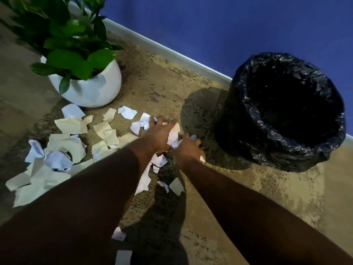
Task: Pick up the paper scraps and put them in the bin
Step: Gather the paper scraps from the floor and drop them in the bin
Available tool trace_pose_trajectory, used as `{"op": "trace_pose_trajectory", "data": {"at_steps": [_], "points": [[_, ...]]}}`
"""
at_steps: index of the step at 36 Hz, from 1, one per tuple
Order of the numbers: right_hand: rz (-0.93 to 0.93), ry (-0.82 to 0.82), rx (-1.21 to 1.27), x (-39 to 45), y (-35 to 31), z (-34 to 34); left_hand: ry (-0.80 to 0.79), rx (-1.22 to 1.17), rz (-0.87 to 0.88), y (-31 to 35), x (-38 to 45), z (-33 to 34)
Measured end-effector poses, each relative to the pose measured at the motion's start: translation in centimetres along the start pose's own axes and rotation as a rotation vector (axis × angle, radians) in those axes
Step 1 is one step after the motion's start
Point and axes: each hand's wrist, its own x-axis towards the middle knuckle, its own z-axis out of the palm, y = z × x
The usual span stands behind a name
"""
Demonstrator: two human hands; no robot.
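Note:
Several torn white and cream paper scraps [106,131] lie scattered over the carpet at the left and centre. A bin lined with a black bag [286,146] stands at the right, its mouth open and dark inside. My left hand [159,133] reaches down onto scraps in the middle, fingers spread over a white piece [173,137]. My right hand [188,149] is just right of it, fingers curled around white scraps [193,138] close to the bin's left side. What lies under the palms is hidden.
A white round pot with a green plant [91,87] stands at the upper left, touching the edge of the scrap pile. A blue wall with a pale skirting board [172,54] runs behind. More scraps [119,234] lie near the bottom by my left arm.

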Motion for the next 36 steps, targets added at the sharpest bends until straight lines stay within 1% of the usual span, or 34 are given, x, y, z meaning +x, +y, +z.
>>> {"op": "trace_pose_trajectory", "data": {"at_steps": [3, 5, 9, 11, 14, 18, 21, 24, 27, 28, 30, 32, 35, 36], "points": [[-0.009, 0.018, -0.005, -0.1, 0.3, 0.1, 0.058, 0.034, 0.034, 0.3, -0.4, 0.4], [-0.047, 0.059, -0.030, -0.6, 0.8, 0.0, 0.101, 0.069, 0.065, 0.8, -1.0, 0.6], [-0.183, 0.193, -0.096, -1.6, 2.0, 0.5, 0.183, 0.058, 0.091, 1.8, -1.9, 1.1], [-0.261, 0.224, -0.123, -2.0, 2.5, 0.6, 0.218, 0.031, 0.081, 2.2, -2.4, 1.4], [-0.336, 0.183, -0.130, -2.5, 3.2, 0.1, 0.249, 0.045, 0.061, 3.0, -3.1, 1.9], [-0.365, 0.152, -0.100, -3.3, 3.7, -0.6, 0.263, 0.060, 0.045, 3.6, -3.6, 2.7], [-0.367, 0.162, -0.059, -4.1, 3.6, -0.9, 0.208, 0.043, 0.035, 4.0, -4.1, 2.0], [-0.338, 0.157, -0.013, -4.9, 3.3, -1.3, 0.133, -0.042, -0.007, 4.2, -4.5, 1.1], [-0.337, 0.169, 0.074, -5.3, 3.2, -1.8, 0.106, -0.081, -0.088, 4.0, -5.7, 0.7], [-0.337, 0.164, 0.084, -5.6, 3.1, -2.2, 0.159, -0.094, -0.104, 3.8, -6.0, 0.7], [-0.344, 0.172, 0.112, -6.1, 3.1, -3.0, 0.234, -0.106, -0.057, 4.1, -6.6, 0.0], [-0.368, 0.190, 0.126, -6.4, 3.1, -3.9, 0.227, -0.119, -0.052, 4.6, -7.2, -1.2], [-0.419, 0.196, 0.146, -7.1, 3.4, -5.5, 0.313, -0.162, -0.016, 5.1, -7.9, -2.3], [-0.431, 0.201, 0.153, -7.4, 3.5, -6.0, 0.339, -0.140, 0.003, 5.2, -8.1, -2.5]]}}
